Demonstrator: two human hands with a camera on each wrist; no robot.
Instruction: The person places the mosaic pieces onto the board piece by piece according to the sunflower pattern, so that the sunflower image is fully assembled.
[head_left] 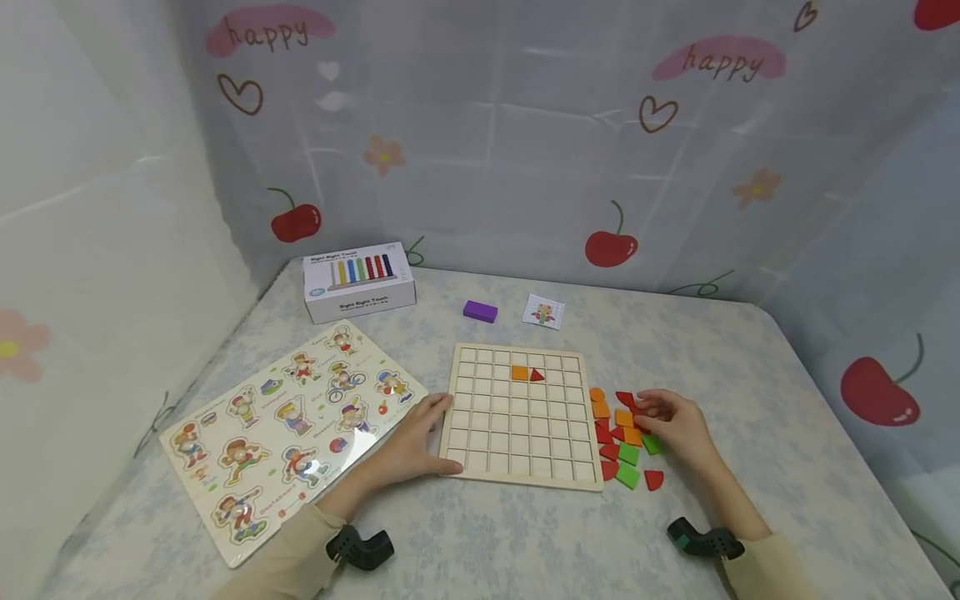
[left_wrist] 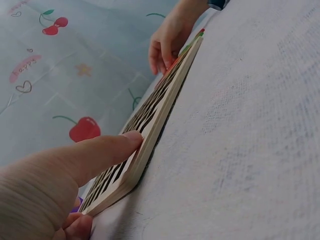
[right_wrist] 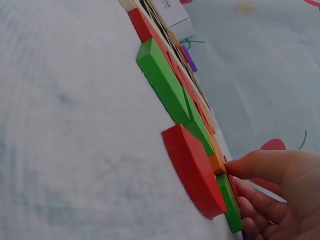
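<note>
Left hand (head_left: 412, 437) loosely spread, steadying left edge of wooden grid board (head_left: 520, 442); light pressure suffices. Right hand (head_left: 678, 425) half-curled at coloured pieces (head_left: 632, 437) right of board; cannot tell whether one is pinched. Best lift singly, by edges.

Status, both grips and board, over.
Left grip touching board. Right grip at loose pieces. Orange square, red triangle on board. Loose pieces crowd its right edge.

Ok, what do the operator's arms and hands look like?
Beige sleeves. Bare left hand and right hand, no gloves visible. Chunky, curved black device at the left wrist; matching unit at the right, with a small green patch. No cables visible.
</note>
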